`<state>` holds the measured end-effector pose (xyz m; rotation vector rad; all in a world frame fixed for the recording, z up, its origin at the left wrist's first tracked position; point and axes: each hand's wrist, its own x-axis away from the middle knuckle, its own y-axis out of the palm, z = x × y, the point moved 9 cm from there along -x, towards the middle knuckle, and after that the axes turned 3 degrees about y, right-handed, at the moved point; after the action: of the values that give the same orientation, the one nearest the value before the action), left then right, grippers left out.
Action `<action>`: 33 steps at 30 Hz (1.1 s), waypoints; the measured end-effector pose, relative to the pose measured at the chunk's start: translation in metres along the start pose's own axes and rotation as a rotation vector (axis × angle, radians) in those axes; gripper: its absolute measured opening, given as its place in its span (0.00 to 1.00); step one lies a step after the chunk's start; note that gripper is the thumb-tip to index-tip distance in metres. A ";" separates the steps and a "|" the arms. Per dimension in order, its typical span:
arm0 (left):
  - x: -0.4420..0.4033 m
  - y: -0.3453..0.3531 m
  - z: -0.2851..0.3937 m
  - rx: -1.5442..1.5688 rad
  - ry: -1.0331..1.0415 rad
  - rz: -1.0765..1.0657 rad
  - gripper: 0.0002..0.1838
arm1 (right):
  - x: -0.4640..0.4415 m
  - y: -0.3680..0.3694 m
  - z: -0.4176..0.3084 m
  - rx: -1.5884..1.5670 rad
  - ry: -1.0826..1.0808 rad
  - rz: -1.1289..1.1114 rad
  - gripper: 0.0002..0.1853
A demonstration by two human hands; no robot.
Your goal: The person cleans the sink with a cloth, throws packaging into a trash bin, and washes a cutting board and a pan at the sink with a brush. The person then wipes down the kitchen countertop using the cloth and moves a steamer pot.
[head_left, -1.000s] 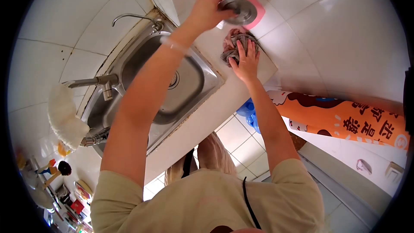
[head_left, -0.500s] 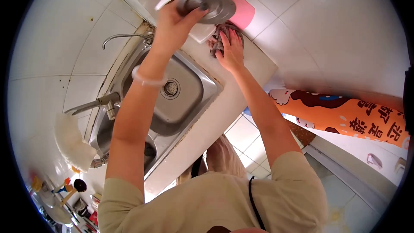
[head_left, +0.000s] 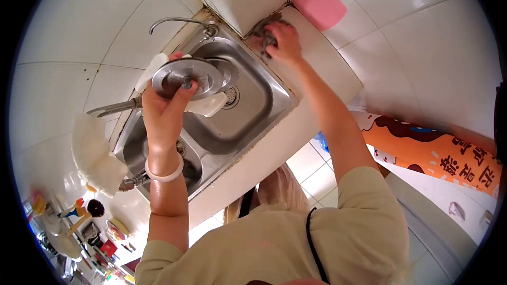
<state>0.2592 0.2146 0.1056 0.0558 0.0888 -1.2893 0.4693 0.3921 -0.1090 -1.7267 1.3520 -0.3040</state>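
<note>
My left hand (head_left: 168, 106) is over the sink, closed round a round metal lid (head_left: 174, 78) with the thumb on its small central knob. A second metal disc (head_left: 228, 72) shows behind that lid. White pieces, one a flat white plastic part (head_left: 208, 107), stick out from the same grip, their full shape hidden. In the far corner of the counter, my right hand (head_left: 286, 43) presses a crumpled grey-brown cloth (head_left: 268, 30) against the surface, its fingers curled over it.
The steel double sink (head_left: 259, 126) has a thin tap (head_left: 177, 19) at its back corner and a larger faucet (head_left: 113, 108) at the left. A pink board (head_left: 319, 2) leans on the tiled wall. A white cloth (head_left: 95, 153) hangs left; an orange printed banner (head_left: 433, 150) is at right.
My left hand has carried the lid and white pieces from the counter corner to over the sink. The right hand has slid the cloth further into the corner. The camera view has shifted.
</note>
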 end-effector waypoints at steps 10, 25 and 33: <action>0.022 -0.033 0.014 -0.016 0.056 0.058 0.21 | 0.095 -0.031 -0.034 -0.146 -0.091 -0.087 0.24; -0.021 0.072 0.033 0.037 0.095 -0.182 0.17 | 0.269 -0.031 -0.158 -0.058 0.287 0.042 0.30; -0.097 0.171 0.000 0.049 0.267 -0.233 0.10 | 0.257 -0.071 -0.108 -0.918 0.558 -0.014 0.24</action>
<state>0.3972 0.3548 0.1141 0.2666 0.3001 -1.5119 0.5405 0.1156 -0.0755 -2.5139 2.0919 -0.1807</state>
